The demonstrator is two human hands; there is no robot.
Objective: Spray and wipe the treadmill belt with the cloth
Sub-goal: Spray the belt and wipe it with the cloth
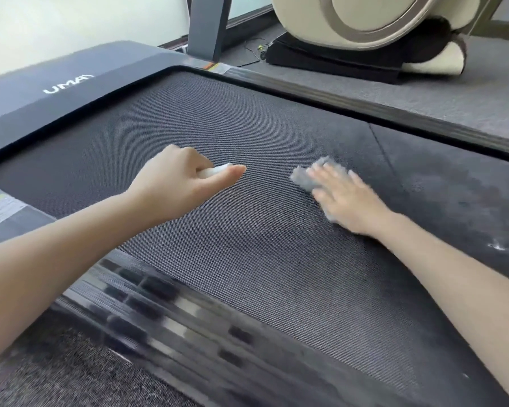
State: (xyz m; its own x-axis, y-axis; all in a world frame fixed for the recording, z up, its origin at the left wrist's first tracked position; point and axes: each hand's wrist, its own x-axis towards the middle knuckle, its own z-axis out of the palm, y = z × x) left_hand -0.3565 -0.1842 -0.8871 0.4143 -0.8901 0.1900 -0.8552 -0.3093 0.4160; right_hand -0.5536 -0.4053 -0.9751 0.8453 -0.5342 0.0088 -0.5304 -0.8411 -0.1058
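As cloth (pixel 304 180) lies under right grip (pixel 347 198), left grip (pixel 180 181) round bottle (pixel 215 171)

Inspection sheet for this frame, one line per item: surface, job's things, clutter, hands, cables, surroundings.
Surface: treadmill belt, dark and textured; its right part looks darker, maybe damp.
Job's things: grey cloth flat on the belt; white item, likely the sprayer, mostly hidden.
Clutter: few white specks on the belt's right part.
Hands: left hand grips the white item; right hand, fingers straight, presses the cloth, blurred.
Cables: thin black cable on grey carpet beside beige massage chair.
Surroundings: treadmill upright; label sticker on side rail.
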